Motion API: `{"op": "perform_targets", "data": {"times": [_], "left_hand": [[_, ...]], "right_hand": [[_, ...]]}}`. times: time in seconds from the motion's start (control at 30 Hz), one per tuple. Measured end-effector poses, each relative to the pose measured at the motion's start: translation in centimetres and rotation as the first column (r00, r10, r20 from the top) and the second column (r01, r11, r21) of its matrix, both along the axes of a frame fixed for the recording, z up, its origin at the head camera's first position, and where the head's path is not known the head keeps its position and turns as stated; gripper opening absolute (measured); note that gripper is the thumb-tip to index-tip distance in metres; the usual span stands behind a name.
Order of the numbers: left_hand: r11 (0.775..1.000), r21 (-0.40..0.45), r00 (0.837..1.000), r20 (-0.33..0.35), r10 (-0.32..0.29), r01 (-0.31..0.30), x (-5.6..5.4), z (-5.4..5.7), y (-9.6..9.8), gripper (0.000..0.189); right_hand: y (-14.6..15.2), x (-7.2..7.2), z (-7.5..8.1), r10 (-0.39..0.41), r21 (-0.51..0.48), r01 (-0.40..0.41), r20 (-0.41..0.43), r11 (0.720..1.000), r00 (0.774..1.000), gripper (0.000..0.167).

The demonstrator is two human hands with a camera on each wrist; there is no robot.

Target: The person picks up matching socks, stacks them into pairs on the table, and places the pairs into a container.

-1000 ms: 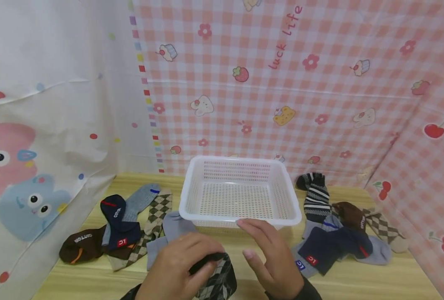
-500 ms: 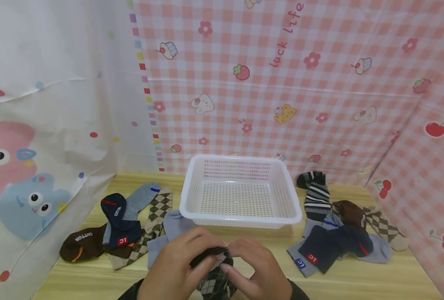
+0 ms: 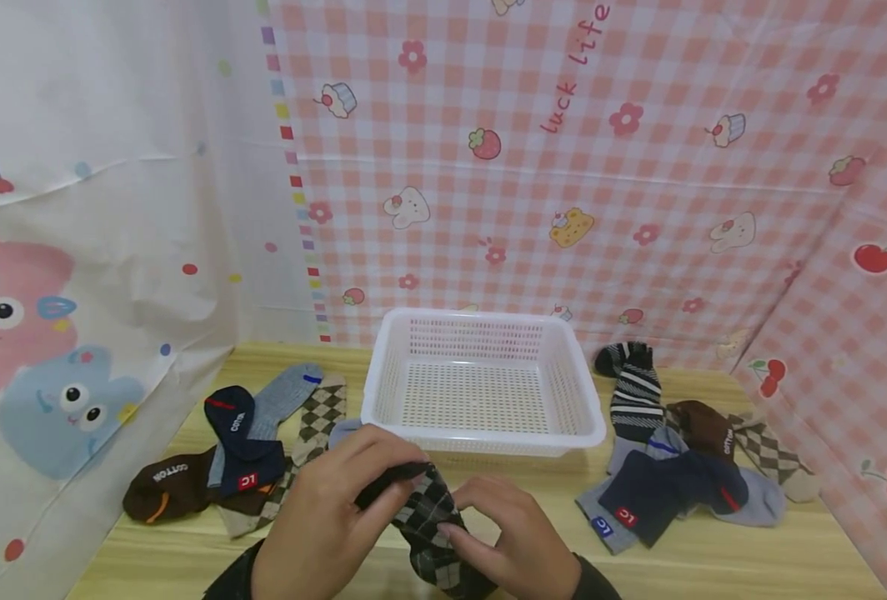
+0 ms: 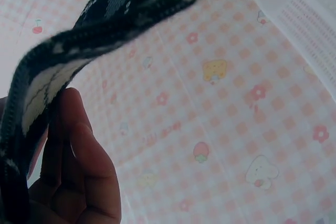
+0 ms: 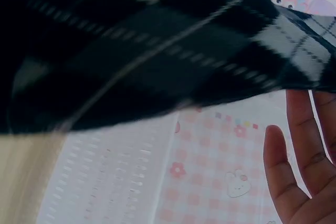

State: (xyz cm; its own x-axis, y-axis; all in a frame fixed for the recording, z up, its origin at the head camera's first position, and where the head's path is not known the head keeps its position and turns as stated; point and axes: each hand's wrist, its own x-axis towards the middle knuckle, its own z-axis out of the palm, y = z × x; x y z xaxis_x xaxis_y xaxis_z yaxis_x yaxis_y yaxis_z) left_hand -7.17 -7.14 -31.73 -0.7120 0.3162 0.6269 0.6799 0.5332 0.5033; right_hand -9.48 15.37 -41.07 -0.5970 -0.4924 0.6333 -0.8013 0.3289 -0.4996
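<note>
My left hand (image 3: 338, 508) grips a dark argyle sock (image 3: 432, 533) near its cuff, the thumb in front and the fingers curled over the top. The rest of the sock slants down to the right. My right hand (image 3: 511, 533) pinches its right side between thumb and fingers. In the left wrist view, the cuff edge of the sock (image 4: 94, 35) stretches across the upper left. Black, grey and white checks of the sock (image 5: 131, 61) fill the upper part of the right wrist view.
Behind the hands stands a white plastic basket (image 3: 481, 437). At left lie several socks, among them a brown sock (image 3: 169, 487) and a navy sock (image 3: 248, 467). More lie at right: a striped sock (image 3: 634, 400) and a navy sock (image 3: 649, 492). Patterned cloths (image 3: 518, 183) enclose the wooden table (image 3: 774, 567).
My right hand has come in from the right and taken hold of the argyle sock. My left hand has shifted slightly up and left, and more of the sock shows between the hands.
</note>
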Motion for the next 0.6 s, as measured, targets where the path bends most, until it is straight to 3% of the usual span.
{"op": "perform_targets", "data": {"times": [0.33,0.47,0.6], "left_hand": [[0.999,0.051,0.995,-0.095,0.019,-0.014,-0.3,0.9,-0.6,0.034],[0.996,0.087,0.994,-0.110,0.016,-0.006,-0.4,1.1,-1.1,0.035],[0.995,0.090,0.993,-0.111,0.047,-0.037,-0.5,1.4,-1.7,0.034]], "right_hand": [[0.1,-1.0,-1.7,-0.021,0.029,0.020,0.050,0.999,0.999,0.014],[0.2,-1.2,-2.3,-0.039,0.036,0.035,0.119,0.999,0.992,0.013],[0.3,-1.6,-2.8,-0.063,0.057,0.054,0.172,0.997,0.983,0.013]]}}
